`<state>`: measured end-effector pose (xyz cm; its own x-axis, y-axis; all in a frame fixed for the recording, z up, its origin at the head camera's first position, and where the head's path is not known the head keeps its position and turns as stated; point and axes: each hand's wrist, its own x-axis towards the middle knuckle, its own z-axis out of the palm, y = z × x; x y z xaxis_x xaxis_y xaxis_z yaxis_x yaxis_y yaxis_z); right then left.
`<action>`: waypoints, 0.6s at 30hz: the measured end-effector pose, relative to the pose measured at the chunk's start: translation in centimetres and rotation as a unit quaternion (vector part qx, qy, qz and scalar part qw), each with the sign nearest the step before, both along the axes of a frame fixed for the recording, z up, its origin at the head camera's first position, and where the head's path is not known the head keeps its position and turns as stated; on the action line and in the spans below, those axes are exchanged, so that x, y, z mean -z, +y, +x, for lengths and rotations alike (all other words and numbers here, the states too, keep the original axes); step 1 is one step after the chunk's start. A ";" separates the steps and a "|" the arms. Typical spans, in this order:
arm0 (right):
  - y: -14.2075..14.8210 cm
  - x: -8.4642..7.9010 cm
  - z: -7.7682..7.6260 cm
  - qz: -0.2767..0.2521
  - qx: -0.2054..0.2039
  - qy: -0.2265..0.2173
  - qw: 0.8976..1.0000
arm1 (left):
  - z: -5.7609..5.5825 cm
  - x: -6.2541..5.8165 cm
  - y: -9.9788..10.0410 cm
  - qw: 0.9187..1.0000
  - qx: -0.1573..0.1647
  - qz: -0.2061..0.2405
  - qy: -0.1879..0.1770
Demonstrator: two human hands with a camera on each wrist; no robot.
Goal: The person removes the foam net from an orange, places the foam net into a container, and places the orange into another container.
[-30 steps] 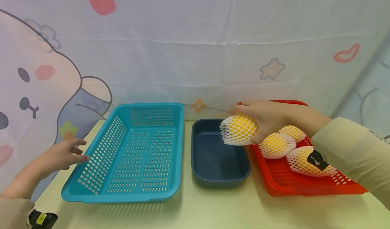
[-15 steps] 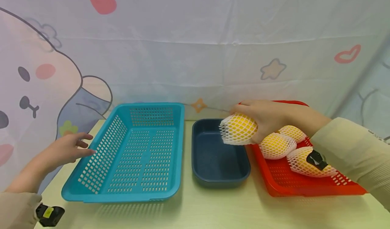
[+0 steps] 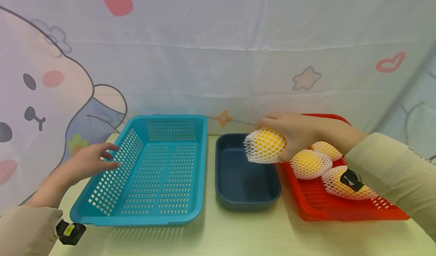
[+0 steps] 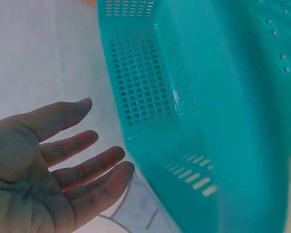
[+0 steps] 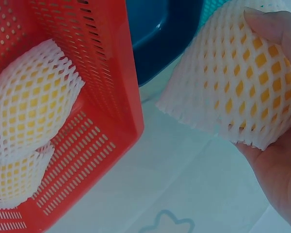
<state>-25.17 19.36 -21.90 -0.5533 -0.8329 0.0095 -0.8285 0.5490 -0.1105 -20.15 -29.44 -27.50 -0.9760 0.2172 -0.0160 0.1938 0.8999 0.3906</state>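
Observation:
My right hand [image 3: 295,133] grips a yellow fruit [image 3: 267,144] in a white foam net, held over the right part of a dark blue tray [image 3: 235,201]. The right wrist view shows thumb and fingers around the netted fruit [image 5: 242,82]. My left hand [image 3: 89,160] is at the left rim of a turquoise basket [image 3: 201,165], its fingers spread and holding nothing. In the left wrist view, the fingertips of that hand [image 4: 63,170] are right beside the basket's wall [image 4: 140,77]. Several more netted yellow fruits [image 3: 310,164] lie in a red basket [image 3: 303,207] under my right forearm.
All three containers stand in a row on a pale table [image 3: 238,233], the blue tray between the two baskets. Behind them hangs a printed cloth [image 3: 204,59] with a cartoon animal, hearts and stars. The turquoise basket's slotted floor [image 3: 160,180] is bare.
My left hand has moved to the right and slightly up, from outside the turquoise basket to over its left rim. My right hand stays nearly in place with the fruit.

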 end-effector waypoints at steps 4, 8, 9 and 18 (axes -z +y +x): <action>-0.1 0.0 -0.1 0.001 0.002 -0.003 1.000 | -0.2 0.0 0.8 1.000 0.012 0.013 -0.005; -0.3 0.0 -0.1 0.001 0.004 -0.003 1.000 | -0.4 0.2 1.3 1.000 0.017 0.023 -0.007; -0.3 0.1 -0.2 0.001 0.004 -0.002 1.000 | -0.4 0.2 1.4 1.000 0.018 0.024 -0.008; -0.5 0.0 -0.2 0.003 0.005 -0.003 1.000 | -0.7 -0.3 2.7 0.999 0.028 0.037 -0.013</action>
